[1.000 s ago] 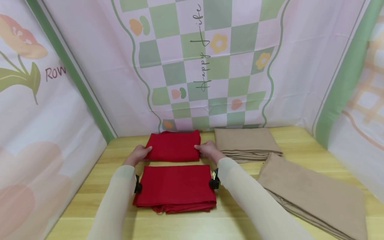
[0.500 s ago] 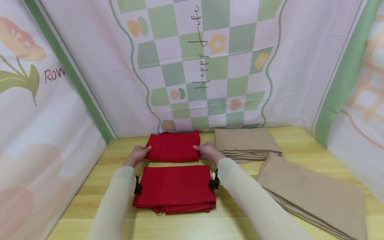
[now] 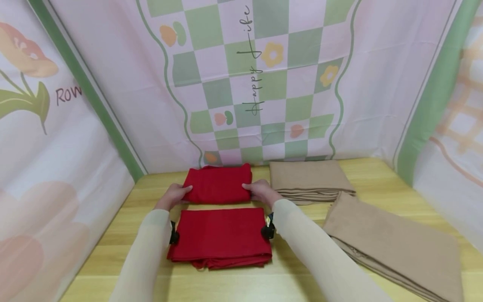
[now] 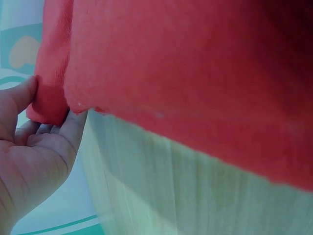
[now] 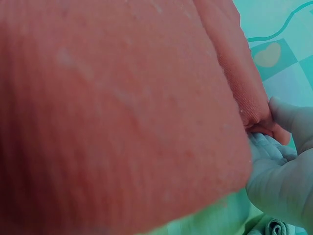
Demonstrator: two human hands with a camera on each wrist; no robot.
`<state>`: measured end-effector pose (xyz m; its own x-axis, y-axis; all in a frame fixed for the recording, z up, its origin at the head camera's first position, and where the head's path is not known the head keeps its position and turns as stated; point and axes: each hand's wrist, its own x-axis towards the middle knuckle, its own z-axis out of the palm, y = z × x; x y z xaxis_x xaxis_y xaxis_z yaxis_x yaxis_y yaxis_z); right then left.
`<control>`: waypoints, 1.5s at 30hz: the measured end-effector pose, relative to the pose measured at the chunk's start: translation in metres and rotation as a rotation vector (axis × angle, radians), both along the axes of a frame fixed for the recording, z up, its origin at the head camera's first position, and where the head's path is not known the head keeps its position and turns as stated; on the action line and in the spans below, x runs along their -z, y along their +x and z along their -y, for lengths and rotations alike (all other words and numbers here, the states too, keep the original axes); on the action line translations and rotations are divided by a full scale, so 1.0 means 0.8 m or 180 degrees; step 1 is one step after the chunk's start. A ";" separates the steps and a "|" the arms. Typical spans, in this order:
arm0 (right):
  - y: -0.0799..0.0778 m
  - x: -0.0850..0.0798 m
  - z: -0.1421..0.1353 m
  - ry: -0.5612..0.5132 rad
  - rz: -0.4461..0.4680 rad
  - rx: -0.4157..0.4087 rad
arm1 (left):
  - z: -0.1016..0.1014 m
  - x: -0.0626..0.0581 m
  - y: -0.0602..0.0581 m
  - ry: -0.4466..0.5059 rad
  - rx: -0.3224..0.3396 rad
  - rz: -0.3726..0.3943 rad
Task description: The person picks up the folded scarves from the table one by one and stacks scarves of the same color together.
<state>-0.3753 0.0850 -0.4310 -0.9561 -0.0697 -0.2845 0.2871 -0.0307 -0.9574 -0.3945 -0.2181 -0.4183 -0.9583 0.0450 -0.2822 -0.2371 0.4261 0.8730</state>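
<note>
Two folded red cloths lie one behind the other in the middle of the head view. My left hand [image 3: 175, 196] grips the left edge of the farther red cloth [image 3: 216, 184], thumb on top and fingers underneath. On the opposite edge my right hand [image 3: 262, 191] pinches the same cloth in the same way. Both wrist views show the thumb over the cloth's end and the fingers curled below, at the left hand [image 4: 41, 156] and the right hand [image 5: 283, 171]. The nearer red cloth [image 3: 222, 233] lies between my forearms and fills much of both wrist views.
A folded beige cloth [image 3: 309, 176] lies at the back right, close to my right hand. Another beige cloth [image 3: 396, 247] sits slanted in front of it. The wooden table [image 3: 117, 235] meets a printed curtain [image 3: 241, 84] at the back, with curtains on both sides.
Hardly anything differs. Both hands keep their hold on the farther red cloth, with only a very slight shift of the thumbs inward; the other cloths stay put.
</note>
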 end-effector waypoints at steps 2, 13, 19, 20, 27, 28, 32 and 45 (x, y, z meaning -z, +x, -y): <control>0.000 0.000 -0.001 0.0015 0.0001 -0.0036 | -0.001 -0.001 0.000 -0.0057 -0.0018 -0.0006; -0.002 -0.003 0.003 0.0024 0.0008 0.0035 | 0.004 -0.005 0.000 -0.0049 -0.0084 -0.0112; -0.004 -0.005 0.004 0.0031 -0.0026 0.0110 | 0.004 -0.006 -0.001 0.0036 -0.0116 -0.0158; -0.005 -0.005 0.005 0.0036 -0.0033 0.0124 | 0.003 -0.006 -0.001 0.0061 -0.0118 -0.0170; -0.008 -0.009 0.009 -0.0048 -0.0046 0.0208 | 0.002 -0.010 -0.004 0.0109 -0.0283 -0.0253; -0.009 -0.009 0.009 -0.0052 -0.0047 0.0205 | 0.001 -0.010 -0.004 0.0131 -0.0299 -0.0265; -0.009 -0.013 0.012 -0.0035 -0.0082 0.0191 | 0.000 -0.015 -0.002 0.0206 -0.0293 -0.0321; -0.006 -0.029 0.017 0.0106 -0.0235 0.0219 | -0.004 -0.026 0.004 0.0388 -0.0270 -0.0408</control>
